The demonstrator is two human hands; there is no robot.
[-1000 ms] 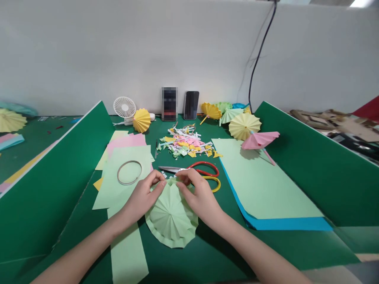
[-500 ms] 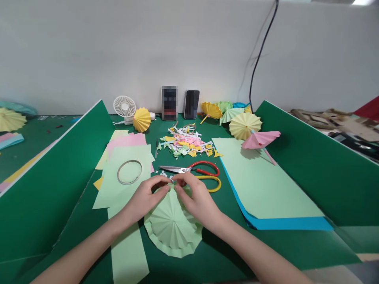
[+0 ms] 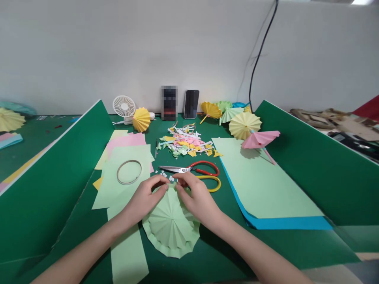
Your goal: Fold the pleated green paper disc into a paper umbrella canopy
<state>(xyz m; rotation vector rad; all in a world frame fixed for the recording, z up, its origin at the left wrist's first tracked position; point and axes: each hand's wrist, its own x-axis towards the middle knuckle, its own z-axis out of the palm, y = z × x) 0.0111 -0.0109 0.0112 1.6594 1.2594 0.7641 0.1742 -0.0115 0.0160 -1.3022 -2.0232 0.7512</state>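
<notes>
A light green pleated paper disc point(image 3: 171, 228), folded like a small umbrella top, lies on the green table in front of me. My left hand point(image 3: 145, 198) pinches its far edge from the left. My right hand point(image 3: 197, 198) pinches the same edge from the right, and the fingertips of both hands nearly meet. Just beyond my fingers lie red and yellow scissors point(image 3: 195, 172), with tiny white scraps beside their blades.
Pale green, pink and yellow sheets point(image 3: 126, 165) lie to the left with a tape ring point(image 3: 129, 172) on them. A large green sheet over a blue one point(image 3: 263, 185) lies right. Paper scraps point(image 3: 185, 145), finished paper umbrellas point(image 3: 245, 125), a small fan point(image 3: 124, 107) and two phones point(image 3: 169, 102) stand behind. Green dividers flank me.
The pleated disc has turned and slid slightly toward me and left. My fingers have shifted along its far edge, still pinching it.
</notes>
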